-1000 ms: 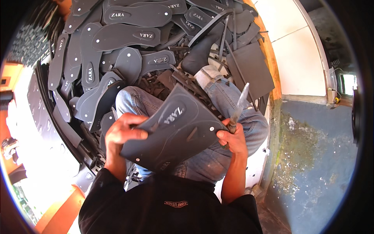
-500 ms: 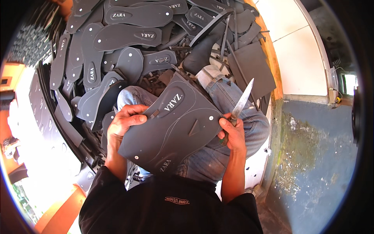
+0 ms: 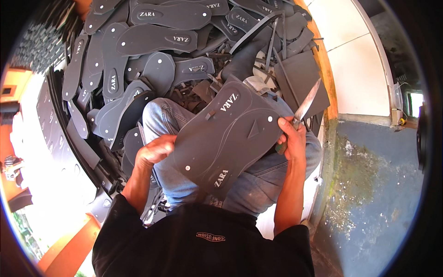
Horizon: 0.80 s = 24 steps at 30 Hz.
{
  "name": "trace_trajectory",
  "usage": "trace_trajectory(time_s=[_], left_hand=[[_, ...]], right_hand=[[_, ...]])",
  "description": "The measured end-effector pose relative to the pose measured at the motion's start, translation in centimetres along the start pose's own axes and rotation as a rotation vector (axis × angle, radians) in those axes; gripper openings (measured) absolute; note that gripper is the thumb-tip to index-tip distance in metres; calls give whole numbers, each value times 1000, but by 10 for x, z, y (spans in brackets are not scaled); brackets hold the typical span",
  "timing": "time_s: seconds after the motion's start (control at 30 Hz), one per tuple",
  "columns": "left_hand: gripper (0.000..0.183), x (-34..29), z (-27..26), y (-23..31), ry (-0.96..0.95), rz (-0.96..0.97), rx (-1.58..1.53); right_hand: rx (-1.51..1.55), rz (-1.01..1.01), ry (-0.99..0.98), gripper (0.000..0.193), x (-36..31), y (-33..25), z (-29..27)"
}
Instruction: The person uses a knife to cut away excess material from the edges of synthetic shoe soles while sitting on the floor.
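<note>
A dark grey foam sheet (image 3: 210, 143) with two sandal-sole outlines, white dots and pale lettering is held up over my lap. My left hand (image 3: 158, 150) grips its left edge, the fingertips hidden behind the sheet. My right hand (image 3: 293, 140) is closed around the handle of a knife (image 3: 308, 101), whose blade points up and away to the right. The thumb of that hand also presses on the sheet's right edge. Two small dark scraps, one a triangle (image 3: 253, 129), lie on the sheet's face.
Cut sandal soles (image 3: 157, 41) are heaped across the far side and left. Thin foam offcuts (image 3: 198, 94) lie between them and my legs. A dark rectangular sheet (image 3: 302, 81) rests at the far right, beside a wooden edge (image 3: 328, 92). A blue-grey wall (image 3: 364, 184) stands on the right.
Both hands have shifted right with the sheet, which now sits flatter and more fully in view. The knife has moved right along with my right hand. My left thumb has left the sheet's top face.
</note>
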State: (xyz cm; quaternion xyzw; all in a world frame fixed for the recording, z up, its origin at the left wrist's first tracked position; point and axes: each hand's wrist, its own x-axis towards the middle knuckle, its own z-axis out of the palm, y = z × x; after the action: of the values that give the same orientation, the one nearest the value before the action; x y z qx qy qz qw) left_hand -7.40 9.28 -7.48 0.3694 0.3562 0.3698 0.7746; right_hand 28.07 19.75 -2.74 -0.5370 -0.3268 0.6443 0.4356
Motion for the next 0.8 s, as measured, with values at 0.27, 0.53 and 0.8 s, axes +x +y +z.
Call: trace_trajectory(time_s=[0.27, 0.53, 0.8], left_hand=[[30, 19, 61, -7, 514, -32, -432], [24, 46, 113, -29, 730, -100, -565], [25, 33, 161, -11, 815, -112, -695]], right_hand=[[-341, -24, 128, 39, -5, 12, 1], [-576, 93, -113, 22, -117, 49, -6], [-724, 201, -85, 11, -159, 54, -11]])
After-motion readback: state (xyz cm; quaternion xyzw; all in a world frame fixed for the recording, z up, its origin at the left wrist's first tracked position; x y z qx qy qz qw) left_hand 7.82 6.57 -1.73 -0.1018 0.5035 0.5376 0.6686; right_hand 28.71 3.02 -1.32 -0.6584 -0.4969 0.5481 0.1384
